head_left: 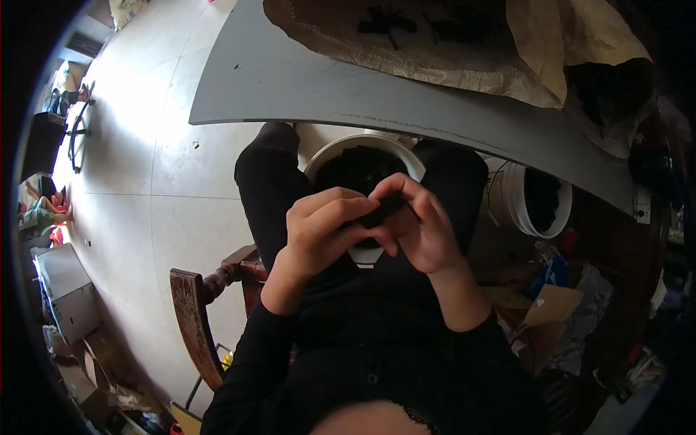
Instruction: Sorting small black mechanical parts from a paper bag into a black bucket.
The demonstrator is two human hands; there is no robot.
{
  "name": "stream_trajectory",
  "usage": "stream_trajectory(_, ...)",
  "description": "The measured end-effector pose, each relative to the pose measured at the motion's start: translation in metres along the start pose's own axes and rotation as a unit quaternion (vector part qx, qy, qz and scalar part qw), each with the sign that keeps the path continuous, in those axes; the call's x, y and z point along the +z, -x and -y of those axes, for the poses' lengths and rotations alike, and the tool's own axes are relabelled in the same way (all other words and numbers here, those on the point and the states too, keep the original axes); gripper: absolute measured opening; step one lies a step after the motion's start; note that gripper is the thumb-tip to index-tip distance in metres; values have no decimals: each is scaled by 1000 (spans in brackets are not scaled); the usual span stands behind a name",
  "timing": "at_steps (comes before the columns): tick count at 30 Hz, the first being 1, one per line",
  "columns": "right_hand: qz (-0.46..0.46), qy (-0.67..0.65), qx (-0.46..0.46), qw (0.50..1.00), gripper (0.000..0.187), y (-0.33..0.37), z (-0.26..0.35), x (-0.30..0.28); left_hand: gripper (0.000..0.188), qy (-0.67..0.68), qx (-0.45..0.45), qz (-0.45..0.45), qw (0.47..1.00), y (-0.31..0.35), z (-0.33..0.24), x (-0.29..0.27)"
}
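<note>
Both hands meet over a white bucket [313, 165] that stands between my knees, with a dark mass [355, 163] inside it. Pinched between the fingers is a small dark piece [391, 206], too dark to make out its kind. My left hand [326, 221] has its thumb and fingers closed on the piece's left end. My right hand [424, 225] curls round its right side, thumb and fingertips against it. The fingers cover part of the piece.
A grey table [304, 90] lies ahead, bearing crumpled brown paper [464, 69] with dark clumps [388, 25]. To the right, another white bucket [516, 199] lies tilted with dark stuff inside. A wooden chair arm [192, 319] is at my left; cardboard [554, 304] lies at lower right.
</note>
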State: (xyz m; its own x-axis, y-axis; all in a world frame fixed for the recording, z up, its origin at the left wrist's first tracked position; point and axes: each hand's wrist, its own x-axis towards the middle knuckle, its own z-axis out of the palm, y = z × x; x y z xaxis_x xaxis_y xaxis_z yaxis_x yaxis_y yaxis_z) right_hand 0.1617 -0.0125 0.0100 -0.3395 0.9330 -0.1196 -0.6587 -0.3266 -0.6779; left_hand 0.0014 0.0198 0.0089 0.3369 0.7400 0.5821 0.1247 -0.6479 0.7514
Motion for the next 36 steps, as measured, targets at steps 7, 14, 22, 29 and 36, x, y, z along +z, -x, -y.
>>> stream_trajectory(7, 12, 214, 34, 976, 20, 6, 4, 0, 32, -7, 11, 72, 997, 0, 2, -9)
stream_trajectory(14, 105, 224, 119, 962, 35, 7, 12, -4, 31, 72, -1, 148, 986, 3, 4, -18)
stream_trajectory(22, 289, 481, 128, 818, 28, 7, 29, 10, 28, 184, 40, 261, 947, 3, 7, -27)
stream_trajectory(29, 298, 534, 180, 771, 28, -8, 26, 13, 26, 163, 42, 240, 956, 10, 12, -34)
stream_trajectory(36, 72, 700, -245, 667, 16, -133, 61, -24, 17, 132, -185, -23, 974, 11, 8, -36)
